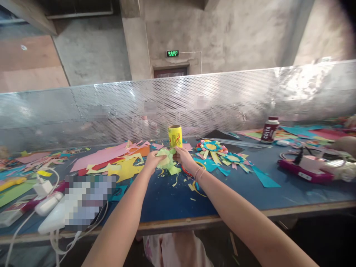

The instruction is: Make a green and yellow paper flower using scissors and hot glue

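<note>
Between my two hands is a light green paper piece (166, 158) with ruffled, petal-like edges. My left hand (153, 161) pinches its left side, and my right hand (184, 157) grips it from the right. Just behind them stands a yellow printed cardboard roll (175, 136), upright with its open end up. A red tape ring (191, 171) lies under my right wrist, partly hidden. To the right rest layered paper flowers (210, 145) in blue, yellow and pink. Small paper scraps lie below my hands.
Cut pink paper (107, 155) and yellow paper (126, 170) spread to the left. A phone (86, 200) and charging cables sit at the front left. A maroon bottle (269, 129) and a purple power strip (306, 171) stand right. A perforated metal screen (116, 111) runs behind.
</note>
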Demonstrator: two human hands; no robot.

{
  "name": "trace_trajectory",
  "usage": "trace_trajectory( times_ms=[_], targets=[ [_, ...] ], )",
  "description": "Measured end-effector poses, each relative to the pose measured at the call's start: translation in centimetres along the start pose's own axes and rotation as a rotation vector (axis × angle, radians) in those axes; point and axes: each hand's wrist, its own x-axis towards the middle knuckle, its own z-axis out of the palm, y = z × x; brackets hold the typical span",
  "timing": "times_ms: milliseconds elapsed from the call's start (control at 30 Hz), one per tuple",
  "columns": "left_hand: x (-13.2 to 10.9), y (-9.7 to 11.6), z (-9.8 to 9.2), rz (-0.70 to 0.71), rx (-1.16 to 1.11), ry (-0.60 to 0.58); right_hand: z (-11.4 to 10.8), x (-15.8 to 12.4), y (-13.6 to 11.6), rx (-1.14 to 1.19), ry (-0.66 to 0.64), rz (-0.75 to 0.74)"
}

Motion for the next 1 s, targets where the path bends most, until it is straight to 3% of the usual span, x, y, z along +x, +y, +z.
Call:
trace_trajectory(
  times_ms=[533,733,867,1000],
  targets=[
    [-0.1,0.4,-0.2,0.045,0.075,-0.053,-0.1,-0.4,-0.1,-0.147,-0.123,-0.082],
    [-0.2,0.7,0.1,-0.073,-0.165,-0.047,-0.2,-0.3,-0.3,-0.111,-0.172,-0.09],
    [-0.4,0.8,0.3,-0.149,-0.257,-0.114,-0.2,-0.1,-0.4,-0.072,-0.054,-0.138],
    [-1.0,0.9,0.4,-0.111,-0.077,-0.241,-0.6,0.4,-0.7,-0.105,0.078,-0.265]
  ],
)
